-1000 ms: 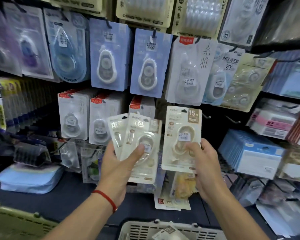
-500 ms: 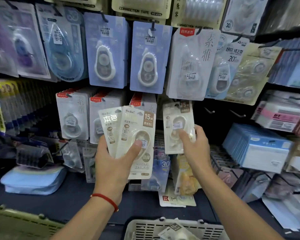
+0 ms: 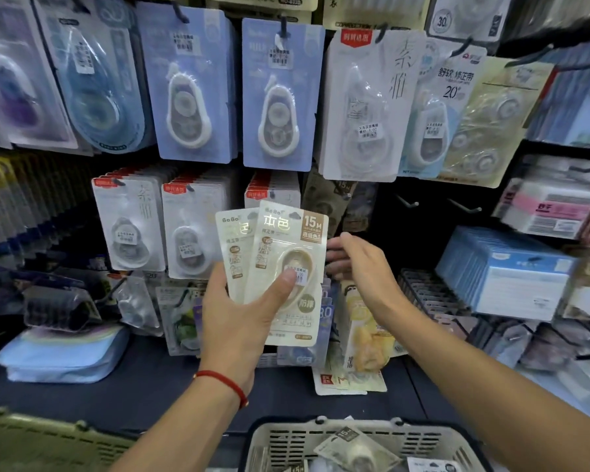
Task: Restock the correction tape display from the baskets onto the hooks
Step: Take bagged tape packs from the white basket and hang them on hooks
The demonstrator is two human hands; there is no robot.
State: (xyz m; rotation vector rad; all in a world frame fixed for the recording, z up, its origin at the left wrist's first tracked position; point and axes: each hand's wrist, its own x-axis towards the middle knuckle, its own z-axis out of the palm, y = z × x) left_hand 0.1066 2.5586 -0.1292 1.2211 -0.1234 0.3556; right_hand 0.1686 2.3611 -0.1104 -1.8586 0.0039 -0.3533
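Two cream correction tape packs (image 3: 280, 267) being pinched fanned in the left hand (image 3: 239, 321), thumb pressing the front blister, right hand (image 3: 358, 264) hovering beside them, fingers relaxed, holding nothing, basket (image 3: 286, 441) sitting below.

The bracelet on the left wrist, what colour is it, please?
Red bracelet, clearest in the head view.

Glossy card packs (image 3: 288, 267) — slotted plastic basket (image 3: 286, 441).
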